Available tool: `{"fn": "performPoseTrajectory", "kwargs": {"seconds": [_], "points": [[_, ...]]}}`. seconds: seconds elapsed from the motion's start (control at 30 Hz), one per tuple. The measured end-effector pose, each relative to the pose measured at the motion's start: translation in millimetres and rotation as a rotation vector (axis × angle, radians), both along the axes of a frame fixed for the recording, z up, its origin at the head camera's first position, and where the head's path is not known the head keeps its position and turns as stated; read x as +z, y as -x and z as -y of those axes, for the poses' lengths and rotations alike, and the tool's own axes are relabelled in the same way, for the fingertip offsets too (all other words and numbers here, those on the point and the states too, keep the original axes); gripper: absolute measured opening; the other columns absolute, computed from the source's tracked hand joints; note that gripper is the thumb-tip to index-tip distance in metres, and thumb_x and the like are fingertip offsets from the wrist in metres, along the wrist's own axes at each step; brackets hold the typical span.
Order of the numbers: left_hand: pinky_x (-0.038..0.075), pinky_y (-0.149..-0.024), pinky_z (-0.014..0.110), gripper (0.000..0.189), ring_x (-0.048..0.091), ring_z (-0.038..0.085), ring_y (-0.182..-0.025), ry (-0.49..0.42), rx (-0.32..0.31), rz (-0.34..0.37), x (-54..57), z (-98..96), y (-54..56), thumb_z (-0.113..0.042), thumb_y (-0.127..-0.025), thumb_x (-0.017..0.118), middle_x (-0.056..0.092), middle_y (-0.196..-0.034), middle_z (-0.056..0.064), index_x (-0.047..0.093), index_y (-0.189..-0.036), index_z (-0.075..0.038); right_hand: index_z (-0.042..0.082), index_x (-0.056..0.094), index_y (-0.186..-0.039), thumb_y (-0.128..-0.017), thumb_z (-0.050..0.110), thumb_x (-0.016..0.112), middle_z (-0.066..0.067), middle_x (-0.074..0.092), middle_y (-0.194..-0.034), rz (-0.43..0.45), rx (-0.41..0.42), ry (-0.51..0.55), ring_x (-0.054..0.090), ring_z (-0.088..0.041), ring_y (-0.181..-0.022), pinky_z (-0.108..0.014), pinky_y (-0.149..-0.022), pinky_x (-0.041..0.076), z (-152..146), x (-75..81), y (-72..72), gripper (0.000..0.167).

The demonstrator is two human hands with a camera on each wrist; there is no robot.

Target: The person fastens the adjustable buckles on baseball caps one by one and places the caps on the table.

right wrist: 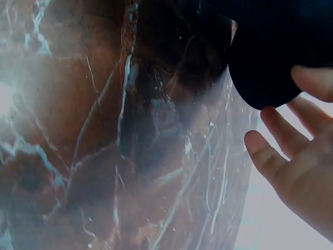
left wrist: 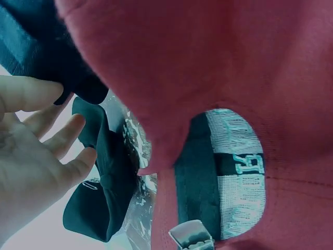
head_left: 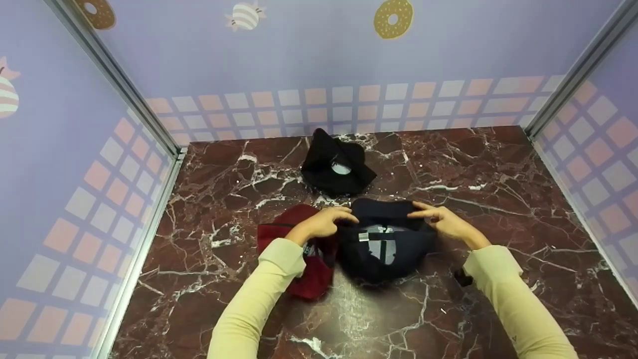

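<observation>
A dark navy cap lies in front of me, its back strap and pale inner label showing. My left hand pinches one side of its brim between thumb and fingers. The brim's other side is pinched by my right hand; the right wrist view has the thumb over the dark brim and fingers behind. Under my left forearm a red cap partly disappears; its strap buckle and lettered label appear in the left wrist view. Farther back sits a black cap, crown folded, with a white patch inside.
Dark red marble with white veins forms the tabletop. Purple panels with pastel squares stand at the back, left and right. A small black object shows beside my right cuff.
</observation>
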State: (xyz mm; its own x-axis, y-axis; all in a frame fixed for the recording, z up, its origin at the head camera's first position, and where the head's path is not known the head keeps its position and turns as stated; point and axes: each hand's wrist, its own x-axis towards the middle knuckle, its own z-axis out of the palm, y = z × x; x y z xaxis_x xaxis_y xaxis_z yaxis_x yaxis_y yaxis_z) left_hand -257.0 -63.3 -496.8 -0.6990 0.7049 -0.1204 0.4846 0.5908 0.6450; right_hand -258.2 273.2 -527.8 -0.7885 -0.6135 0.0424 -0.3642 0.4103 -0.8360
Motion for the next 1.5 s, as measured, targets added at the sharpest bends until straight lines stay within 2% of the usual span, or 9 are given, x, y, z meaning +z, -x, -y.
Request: {"fn": "performPoseTrajectory", "kwargs": {"seconds": [0.13, 0.27, 0.5, 0.77, 0.9, 1.07, 1.1, 1.3, 1.5], "points": [[0.025, -0.104, 0.041, 0.06, 0.033, 0.029, -0.127, 0.07, -0.012, -0.025, -1.5, 0.6, -0.4, 0.015, -0.062, 0.037, 0.038, -0.136, 0.014, 0.06, -0.112, -0.01, -0.009, 0.058, -0.107, -0.073, -0.021, 0.036, -0.033, 0.029, -0.133, 0.03, -0.004, 0.046, 0.023, -0.048, -0.124, -0.017, -0.076, 0.034, 2, -2.9, 1.5, 0.042], [0.024, -0.105, 0.041, 0.057, 0.032, 0.03, -0.128, 0.117, -0.021, -0.043, -4.4, 2.0, -0.7, 0.014, -0.063, 0.041, 0.036, -0.138, 0.016, 0.062, -0.11, -0.01, -0.011, 0.058, -0.105, -0.072, -0.017, 0.039, -0.033, 0.027, -0.135, 0.096, -0.048, 0.116, 0.02, -0.046, -0.125, -0.012, -0.068, 0.035, 6, -5.3, 3.5, 0.039], [0.029, -0.103, 0.039, 0.041, 0.034, 0.03, -0.127, 0.058, -0.04, -0.015, -9.5, 9.0, -0.3, 0.01, -0.065, 0.048, 0.037, -0.136, 0.019, 0.065, -0.099, -0.004, -0.015, 0.058, -0.1, -0.07, -0.017, 0.039, -0.031, 0.03, -0.134, 0.136, -0.11, 0.184, 0.02, -0.044, -0.126, -0.011, -0.057, 0.033, 15, -8.3, 7.1, 0.035], [0.035, -0.099, 0.036, 0.021, 0.044, 0.028, -0.12, 0.025, 0.005, 0.018, -8.9, 17.3, -4.3, -0.002, -0.07, 0.06, 0.045, -0.13, 0.016, 0.067, -0.09, -0.003, -0.018, 0.057, -0.097, -0.072, -0.018, 0.038, -0.032, 0.032, -0.133, 0.138, -0.158, 0.238, 0.023, -0.041, -0.128, -0.025, -0.084, 0.028, 21, -10.3, 7.5, 0.032], [0.035, -0.098, 0.037, 0.021, 0.044, 0.03, -0.119, 0.002, -0.009, 0.005, -10.6, 21.2, -4.4, -0.002, -0.073, 0.058, 0.046, -0.13, 0.018, 0.066, -0.091, -0.002, -0.02, 0.055, -0.099, -0.075, -0.015, 0.04, -0.031, 0.03, -0.134, 0.184, -0.183, 0.286, 0.021, -0.04, -0.129, -0.017, -0.084, 0.03, 25, -11.5, 8.0, 0.028], [0.032, -0.101, 0.037, 0.019, 0.04, 0.031, -0.123, -0.078, 0.014, 0.067, -10.6, 28.8, -2.1, -0.011, -0.079, 0.058, 0.042, -0.134, 0.016, 0.065, -0.094, -0.004, -0.023, 0.052, -0.098, -0.083, -0.004, 0.049, -0.028, 0.035, -0.133, 0.221, -0.195, 0.396, 0.026, -0.037, -0.127, -0.011, -0.09, 0.031, 30, -12.3, 6.8, 0.025], [0.032, -0.101, 0.033, 0.019, 0.04, 0.027, -0.123, -0.112, 0.003, 0.061, -17.6, 32.1, 2.5, -0.016, -0.08, 0.058, 0.042, -0.135, 0.012, 0.066, -0.095, -0.007, -0.023, 0.052, -0.098, -0.083, -0.003, 0.049, -0.024, 0.039, -0.132, 0.222, -0.198, 0.415, 0.03, -0.034, -0.126, -0.012, -0.09, 0.033, 31, -12.1, 6.4, 0.025], [0.029, -0.103, 0.033, 0.027, 0.038, 0.024, -0.125, -0.209, 0.022, 0.117, -11.4, 37.1, 2.4, -0.019, -0.085, 0.052, 0.041, -0.136, 0.011, 0.062, -0.103, -0.002, -0.022, 0.054, -0.096, -0.082, -0.006, 0.045, 0.004, 0.056, -0.115, 0.281, -0.183, 0.528, 0.05, -0.006, -0.11, -0.016, -0.086, 0.04, 37, -3.6, 2.9, 0.022], [0.036, -0.093, 0.028, 0.034, 0.048, 0.018, -0.107, -0.333, 0.186, 0.23, 19.1, 32.0, -13.1, -0.01, -0.087, 0.049, 0.052, -0.121, 0.018, 0.053, -0.117, 0.006, -0.001, 0.065, -0.092, -0.079, 0.02, 0.061, 0.004, 0.061, -0.111, 0.35, -0.146, 0.617, 0.054, -0.006, -0.105, -0.02, -0.083, 0.044, 42, 9.9, -3.1, 0.025]]}}
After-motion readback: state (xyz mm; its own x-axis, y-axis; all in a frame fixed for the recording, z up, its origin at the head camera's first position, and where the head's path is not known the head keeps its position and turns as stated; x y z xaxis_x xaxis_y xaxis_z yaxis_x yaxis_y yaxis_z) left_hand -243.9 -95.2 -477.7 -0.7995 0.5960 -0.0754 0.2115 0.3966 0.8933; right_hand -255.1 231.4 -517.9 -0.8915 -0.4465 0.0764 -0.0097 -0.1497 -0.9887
